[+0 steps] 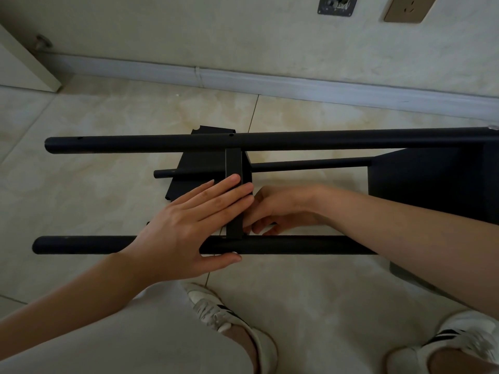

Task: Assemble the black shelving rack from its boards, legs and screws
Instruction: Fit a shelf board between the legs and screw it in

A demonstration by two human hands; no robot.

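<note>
Since the half-built rack lies on its side on the tiled floor, its stiff metal legs look like the safest holds. A middle board stands between near leg and far leg. The left hand presses flat against it, fingers straight; the right hand curls behind it, grip unclear.

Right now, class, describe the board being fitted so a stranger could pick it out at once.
Find the two thick black legs lying across the tiled floor. The upright board bridges them midway, with the left hand laid flat on it. Unlike the other board lying on the floor, it stands on edge.
</note>
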